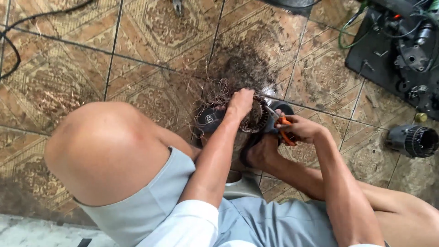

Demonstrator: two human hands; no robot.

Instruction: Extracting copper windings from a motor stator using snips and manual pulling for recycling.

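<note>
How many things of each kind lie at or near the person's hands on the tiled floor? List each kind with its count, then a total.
Hands: 2, left hand and right hand
Wound motor core under the left hand: 1
Orange-handled cutters in the right hand: 1
Tangle of loose copper wire: 1
Grey motor housing lying apart at the right: 1
Total: 6

Left hand [241, 103]: arm extended forward from a white sleeve, elbow nearly straight, wrist bent downward, fingers curled closed in a gripping fist. Right hand [302, 129]: forearm angled inward from lower right, wrist level, fingers wrapped closed in a grip. The two hands lie near each other, not touching.
</note>
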